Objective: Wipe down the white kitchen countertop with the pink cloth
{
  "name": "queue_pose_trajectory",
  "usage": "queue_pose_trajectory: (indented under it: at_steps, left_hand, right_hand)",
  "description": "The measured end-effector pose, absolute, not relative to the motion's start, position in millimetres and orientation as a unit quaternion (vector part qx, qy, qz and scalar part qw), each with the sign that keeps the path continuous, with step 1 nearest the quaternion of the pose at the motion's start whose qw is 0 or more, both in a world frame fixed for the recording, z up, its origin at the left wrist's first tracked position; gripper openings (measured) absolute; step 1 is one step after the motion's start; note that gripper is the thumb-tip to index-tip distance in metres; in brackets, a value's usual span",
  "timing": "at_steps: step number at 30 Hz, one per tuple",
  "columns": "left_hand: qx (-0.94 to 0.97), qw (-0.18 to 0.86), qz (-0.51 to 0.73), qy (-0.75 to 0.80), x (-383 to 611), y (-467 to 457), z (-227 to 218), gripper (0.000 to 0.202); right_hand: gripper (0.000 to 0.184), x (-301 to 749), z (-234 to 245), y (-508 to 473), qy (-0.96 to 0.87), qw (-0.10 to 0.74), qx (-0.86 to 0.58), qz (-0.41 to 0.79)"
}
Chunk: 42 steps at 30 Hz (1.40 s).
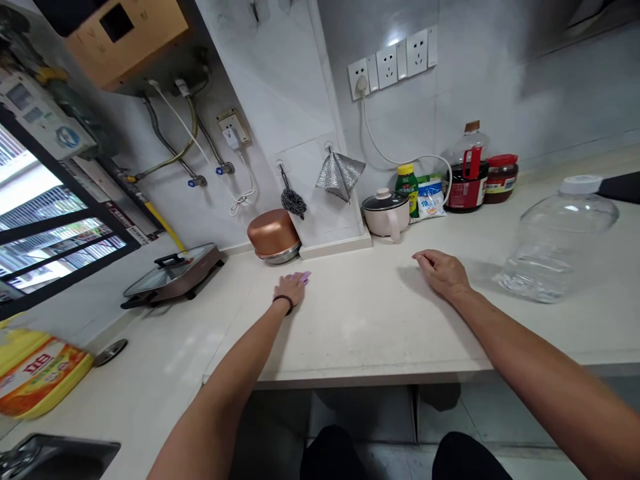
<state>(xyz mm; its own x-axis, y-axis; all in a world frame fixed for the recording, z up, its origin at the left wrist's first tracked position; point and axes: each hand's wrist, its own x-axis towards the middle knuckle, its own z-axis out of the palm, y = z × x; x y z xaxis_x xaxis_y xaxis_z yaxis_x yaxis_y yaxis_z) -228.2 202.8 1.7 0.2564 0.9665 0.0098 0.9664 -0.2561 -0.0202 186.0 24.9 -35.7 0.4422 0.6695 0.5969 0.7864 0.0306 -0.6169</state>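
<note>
My left hand [290,288] is pressed down on the pale counter [360,313], gripping a small purple cloth [306,276] that pokes out past its fingers. Most of the cloth is hidden beneath the palm. Just behind that hand, a copper-coloured pot [274,233] rests upside down on a silver metal dish against the wall. My right hand [443,272] is held over the counter with its fingers curled in and nothing visible in them. Nearest to it are a small cream pot with a dark lid [386,212] behind and a large clear plastic bottle [545,247] to the right.
Along the back wall stand a green bottle with a yellow cap [407,183], a white-and-blue packet [431,199], a dark-filled jug [467,180] and a red-lidded jar [501,179]. An electric pan [175,270], yellow oil jug [40,373] and sink [65,460] are at left.
</note>
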Motion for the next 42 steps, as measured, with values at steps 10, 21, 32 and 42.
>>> queue_pose_trajectory:
  at_steps: [10, 21, 32, 42]
  left_hand:
    - [-0.961, -0.09, -0.013, -0.26, -75, 65, -8, 0.058]
    - [-0.949, -0.093, -0.03, -0.299, -178, 54, -11, 0.059]
    - [-0.81, -0.029, -0.039, -0.584, -103, 188, 6, 0.059]
    - [-0.902, -0.048, -0.032, -0.429, 28, 129, -7, 0.059]
  right_hand:
    - [0.04, 192, -43, 25, -0.538, 0.49, -0.679, -0.095]
    - [0.038, 182, -30, 16, -0.53, 0.553, -0.632, -0.117]
    - [0.031, 171, -22, 16, -0.551, 0.562, -0.597, -0.156]
    - [0.035, 169, -11, 12, -0.561, 0.564, -0.557, -0.238]
